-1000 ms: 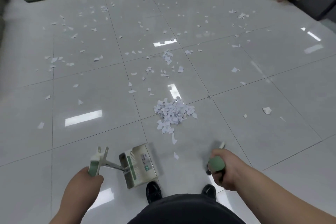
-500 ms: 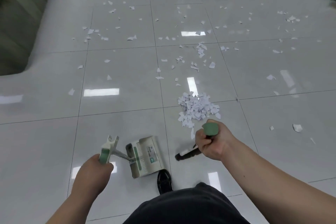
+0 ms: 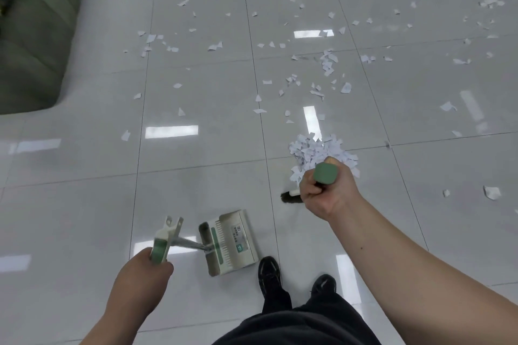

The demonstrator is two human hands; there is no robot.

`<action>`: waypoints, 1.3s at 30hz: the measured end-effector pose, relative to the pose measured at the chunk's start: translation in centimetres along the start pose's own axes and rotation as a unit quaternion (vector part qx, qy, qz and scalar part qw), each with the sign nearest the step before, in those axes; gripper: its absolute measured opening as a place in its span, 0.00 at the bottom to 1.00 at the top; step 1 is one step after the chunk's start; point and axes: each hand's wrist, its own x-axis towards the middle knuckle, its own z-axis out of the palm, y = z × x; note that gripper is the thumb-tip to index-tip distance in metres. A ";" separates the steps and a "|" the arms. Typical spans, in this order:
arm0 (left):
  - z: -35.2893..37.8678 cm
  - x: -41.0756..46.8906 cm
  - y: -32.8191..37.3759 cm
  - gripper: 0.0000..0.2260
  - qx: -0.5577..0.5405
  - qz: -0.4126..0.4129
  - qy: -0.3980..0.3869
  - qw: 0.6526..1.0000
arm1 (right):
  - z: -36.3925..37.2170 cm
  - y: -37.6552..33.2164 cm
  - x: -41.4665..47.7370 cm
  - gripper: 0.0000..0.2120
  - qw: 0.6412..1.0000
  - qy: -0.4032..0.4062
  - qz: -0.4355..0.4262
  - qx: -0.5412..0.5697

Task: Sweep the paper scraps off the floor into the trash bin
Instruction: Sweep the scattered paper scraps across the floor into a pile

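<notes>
A heap of white paper scraps (image 3: 316,150) lies on the grey tiled floor. My right hand (image 3: 326,190) grips the green-capped broom handle (image 3: 325,173) just in front of the heap. The dark bristles (image 3: 288,197) stick out to the left of my fist, near the floor. My left hand (image 3: 143,277) holds the green grip of the long-handled dustpan (image 3: 228,244), which rests on the floor to the left of my shoes. Loose scraps (image 3: 214,46) are scattered over the tiles beyond. No trash bin is in view.
A green sofa (image 3: 30,36) fills the far left edge. My black shoes (image 3: 269,270) stand just right of the dustpan. Single scraps (image 3: 492,193) lie at the right. Ceiling lights glare off the shiny tiles.
My right hand has carried the broom forward and left to the near edge of the heap. The view has swung left and down. The dustpan stays in my left hand, barely moved.
</notes>
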 end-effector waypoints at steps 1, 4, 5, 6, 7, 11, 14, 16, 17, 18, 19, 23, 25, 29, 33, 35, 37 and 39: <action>-0.1 0.0 0.2 0.04 -0.001 0.003 0.002 1.000 | 0.3 0.0 0.5 0.11 1.000 -0.007 -0.007 0.004; -0.3 0.4 0.8 0.05 0.001 0.008 0.010 1.000 | 1.6 -1.0 2.0 0.10 0.999 -0.022 -0.030 0.000; -0.4 0.6 0.9 0.05 0.007 0.007 0.012 1.000 | 2.1 -1.7 2.7 0.11 0.999 -0.025 -0.037 -0.004; -0.4 0.7 0.9 0.04 0.013 0.005 0.015 1.000 | 2.4 -2.4 3.5 0.12 0.999 -0.029 -0.044 -0.004; -0.3 0.8 0.9 0.04 0.017 0.003 0.017 1.000 | 2.6 -3.2 4.3 0.11 0.998 -0.033 -0.050 0.000; -0.1 0.7 1.0 0.03 0.025 0.001 0.014 1.000 | 2.3 -6.3 7.4 0.06 0.996 -0.029 -0.080 0.024; 0.1 0.4 1.4 0.03 0.032 0.014 0.012 0.999 | 0.9 -8.0 7.8 0.08 0.994 -0.022 -0.099 0.035; 0.3 0.3 2.0 0.03 0.034 0.029 0.013 0.999 | -0.3 -8.7 6.8 0.12 0.994 -0.030 -0.104 0.024; 0.5 0.3 2.4 0.03 0.036 0.037 0.013 0.999 | -1.1 -9.0 5.9 0.12 0.994 -0.031 -0.104 0.005; 0.7 0.2 2.9 0.03 0.039 0.047 0.010 0.998 | -1.9 -9.2 4.8 0.12 0.994 -0.033 -0.100 -0.022; 0.9 0.1 3.6 0.03 0.040 0.056 0.006 0.998 | -2.7 -9.4 3.7 0.10 0.994 -0.029 -0.096 -0.052; 1.9 -0.1 6.2 0.03 0.048 0.092 -0.020 0.994 | -6.5 -9.8 -1.1 0.05 0.990 -0.005 -0.091 -0.109; 2.5 -0.2 7.8 0.03 0.044 0.116 -0.036 0.992 | -8.9 -10.2 -3.8 0.07 0.989 0.009 -0.096 -0.108; 3.6 -0.3 11.1 0.05 0.048 0.155 -0.057 0.985 | -13.5 -11.2 -8.1 0.07 0.984 0.063 -0.103 -0.130; 4.7 -0.3 14.2 0.05 0.060 0.181 -0.060 0.980 | -16.7 -12.5 -10.0 0.07 0.972 0.121 -0.092 -0.179; 5.2 -0.4 15.9 0.05 0.065 0.192 -0.058 0.977 | -17.6 -13.5 -9.9 0.08 0.966 0.142 -0.085 -0.200; 5.7 -0.6 17.6 0.05 0.077 0.205 -0.057 0.974 | -18.0 -14.6 -9.4 0.09 0.964 0.148 -0.078 -0.206; 6.2 -0.7 19.3 0.05 0.084 0.213 -0.056 0.972 | -17.9 -16.0 -8.4 0.08 0.968 0.142 -0.068 -0.194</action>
